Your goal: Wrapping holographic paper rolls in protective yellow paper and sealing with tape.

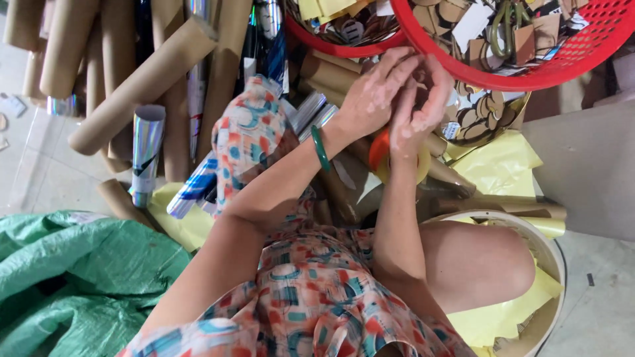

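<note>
Cluttered workshop floor: cardboard tubes, red basket, green tarp.
Left hand and right hand pressed together by the basket rim; anything held is hidden. Tape roll rings the right wrist; best kept there, within reach.

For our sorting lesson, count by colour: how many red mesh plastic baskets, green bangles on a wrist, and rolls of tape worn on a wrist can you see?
Red mesh plastic baskets: 2
Green bangle on the left wrist: 1
Orange-cored roll of tape around the right wrist: 1
Total: 4
</note>
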